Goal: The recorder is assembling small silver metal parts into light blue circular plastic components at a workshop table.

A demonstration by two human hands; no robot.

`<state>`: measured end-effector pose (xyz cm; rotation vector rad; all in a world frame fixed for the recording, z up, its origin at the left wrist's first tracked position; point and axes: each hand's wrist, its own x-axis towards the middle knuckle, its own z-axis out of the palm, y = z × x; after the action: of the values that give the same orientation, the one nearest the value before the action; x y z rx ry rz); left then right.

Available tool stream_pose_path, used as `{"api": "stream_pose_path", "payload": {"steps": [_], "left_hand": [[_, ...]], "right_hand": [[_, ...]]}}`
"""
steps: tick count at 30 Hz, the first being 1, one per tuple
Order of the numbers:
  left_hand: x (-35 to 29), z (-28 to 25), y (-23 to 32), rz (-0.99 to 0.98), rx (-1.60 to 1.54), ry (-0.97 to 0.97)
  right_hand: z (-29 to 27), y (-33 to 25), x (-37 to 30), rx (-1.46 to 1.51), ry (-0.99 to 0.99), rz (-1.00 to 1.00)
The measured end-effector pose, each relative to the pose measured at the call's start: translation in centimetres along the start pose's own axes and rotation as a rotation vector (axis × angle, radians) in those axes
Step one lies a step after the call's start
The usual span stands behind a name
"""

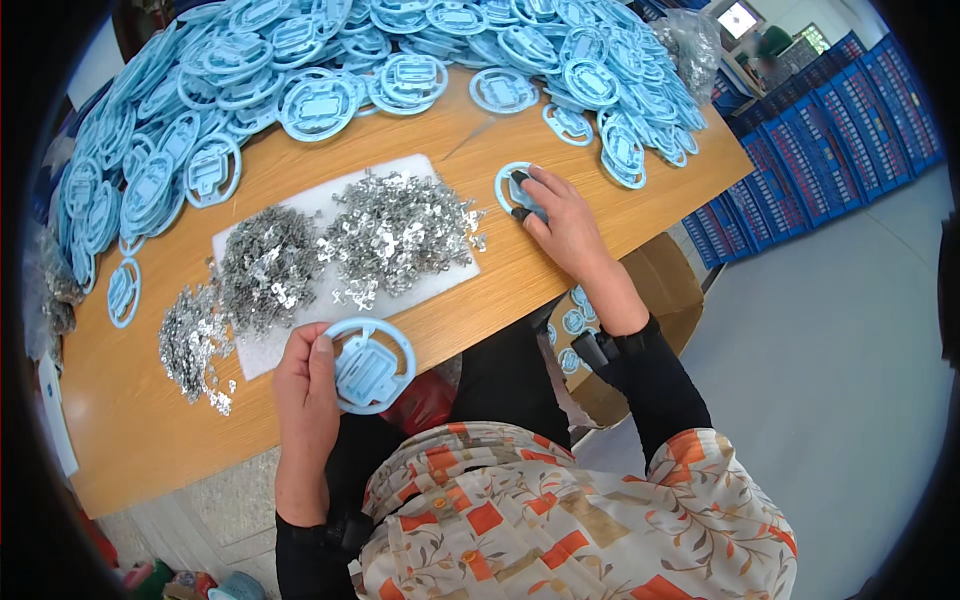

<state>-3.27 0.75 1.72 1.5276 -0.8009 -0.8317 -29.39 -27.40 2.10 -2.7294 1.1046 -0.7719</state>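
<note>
Between the thumb and fingers of my left hand [308,385], a light-blue round plastic housing [368,372] is gripped by its left rim. It is held just past the table's near edge, with its recessed rectangular middle facing up. My right hand [565,225] is closed on a second light-blue round housing [507,188] at the table's right part. Black covers sit on that thumb and index finger, which hide much of this housing. Small silvery metal clips lie in a large heap [395,235], a darker heap [268,265] and a smaller heap [192,340] to the left.
A white foam sheet [300,345] lies under the two larger heaps on the wooden table [470,330]. A big pile of blue housings [320,100] lines the far side. Below the right edge stands a cardboard box [665,290] holding several housings. Blue crates [820,150] are stacked at the right.
</note>
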Motion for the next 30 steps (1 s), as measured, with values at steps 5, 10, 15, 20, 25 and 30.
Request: {"api": "stream_pose_path", "payload": {"steps": [5, 10, 15, 20, 25, 30], "left_hand": [[0.1, 0.1, 0.0, -0.024, -0.030, 0.049], [0.2, 0.7, -0.6, 0.028, 0.005, 0.033], [0.0, 0.6, -0.3, 0.014, -0.013, 0.044], [0.1, 0.7, -0.2, -0.001, -0.037, 0.072], [0.2, 0.6, -0.2, 0.005, -0.031, 0.075], [0.1, 0.5, 0.3, 0.005, -0.058, 0.103]], "right_hand": [[-0.4, -0.4, 2.4, -0.082, 0.103, -0.085], [-0.1, -3.3, 4.8, 0.218, -0.034, -0.048], [0.2, -3.8, 5.8, 0.285, -0.349, -0.011], [0.2, -4.4, 4.8, 0.350, -0.369, 0.028], [0.6, -4.1, 3.7, 0.356, -0.319, 0.047], [0.3, -4.4, 3.2, 0.531, -0.163, 0.168]]}}
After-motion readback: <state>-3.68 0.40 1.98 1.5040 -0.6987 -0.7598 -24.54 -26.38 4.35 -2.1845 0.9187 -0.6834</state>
